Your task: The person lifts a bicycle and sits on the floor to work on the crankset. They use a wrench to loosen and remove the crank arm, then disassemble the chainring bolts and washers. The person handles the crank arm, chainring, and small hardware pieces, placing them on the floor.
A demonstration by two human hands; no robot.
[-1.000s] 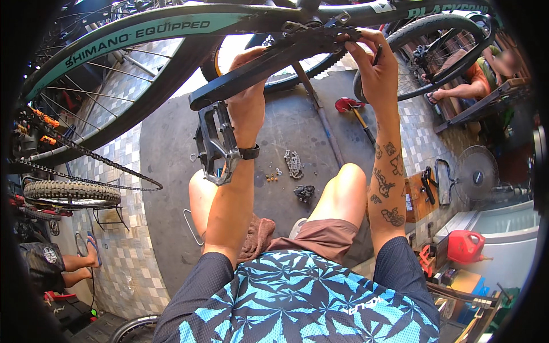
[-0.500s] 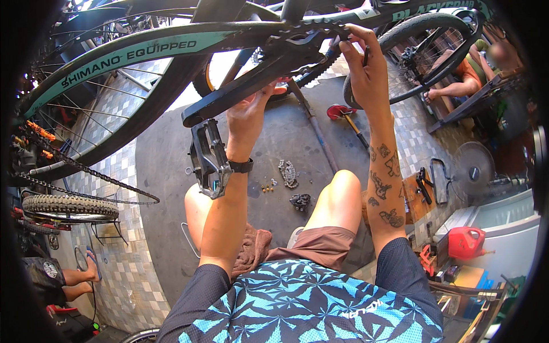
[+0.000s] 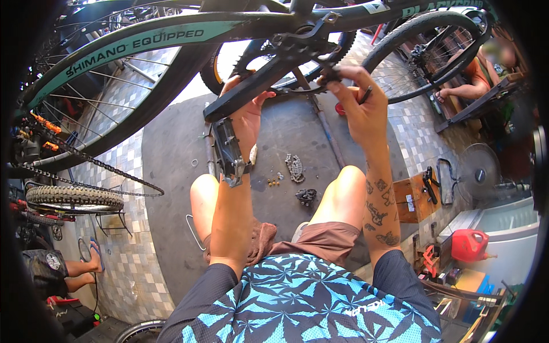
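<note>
A dark bicycle crank arm [image 3: 251,90] slants down to the left from the frame, with a black pedal [image 3: 229,153] at its end in front of my left wrist. Around the arm hangs a dark toothed chainring [image 3: 247,60], tilted and lower than the spider. My right hand [image 3: 366,108] pinches the chainring's right side; a thin dark tool also rests between its fingers. Behind the crank arm, my left hand [image 3: 247,123] is raised, thumb stretched out and fingertips by the chainring's left edge. The crank arm partly hides those fingers.
On the dark mat lie a coiled chain [image 3: 294,167], small gold-coloured parts [image 3: 274,183] and a black clump [image 3: 306,196]. A wheel [image 3: 423,54] stands at the right. A fan [image 3: 478,171] and red jerrycan [image 3: 470,246] stand farther right. Other people sit at both sides.
The chainring has come down off the spider and tilted. My right hand has moved down with it, and my left hand shows more of its palm behind the crank arm.
</note>
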